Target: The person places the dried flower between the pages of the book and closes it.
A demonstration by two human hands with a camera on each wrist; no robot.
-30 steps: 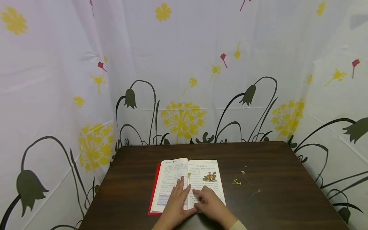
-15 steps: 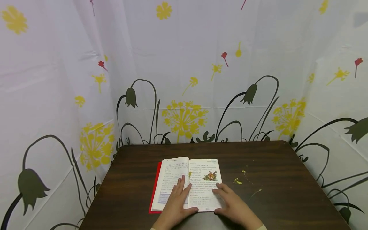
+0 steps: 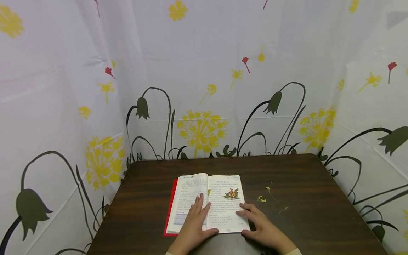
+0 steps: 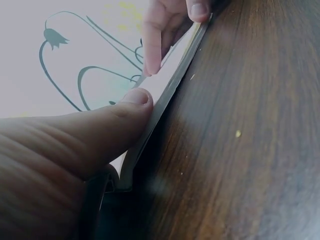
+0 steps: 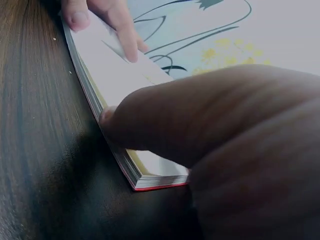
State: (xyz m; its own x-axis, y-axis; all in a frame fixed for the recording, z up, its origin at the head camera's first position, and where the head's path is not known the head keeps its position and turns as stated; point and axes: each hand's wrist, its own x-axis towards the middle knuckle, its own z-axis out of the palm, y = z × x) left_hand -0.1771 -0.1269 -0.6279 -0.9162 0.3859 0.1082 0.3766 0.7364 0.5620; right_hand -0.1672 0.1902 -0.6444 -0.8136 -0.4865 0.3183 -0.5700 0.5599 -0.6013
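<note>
An open book (image 3: 223, 221) with printed pages and a red cover (image 3: 170, 209) lies on the dark wooden table. My left hand (image 3: 193, 222) rests across the left page by the fold, fingers extended, its thumb (image 4: 136, 97) over the lower edge. By the fold, just above those fingertips, shows a small yellow pressed flower (image 3: 209, 192); the hand covers the area below it. At the right page's outer edge, my right hand (image 3: 262, 226) touches the book with loosely spread fingers. Its thumb (image 5: 117, 117) is at the lower edge in the right wrist view.
Right of the book lie a cluster of yellow blossoms (image 3: 261, 199), a thin-stemmed flower (image 3: 269, 191) and a pale sprig (image 3: 283, 210). Tiny yellow crumbs (image 4: 238, 133) dot the wooden table (image 3: 153, 184) near its front. A flower-patterned curtain (image 3: 197, 63) hangs behind.
My right hand has moved right, from beside the left thumb over the page to the book's right edge, uncovering the right page's lower text. The left hand stays in place.
</note>
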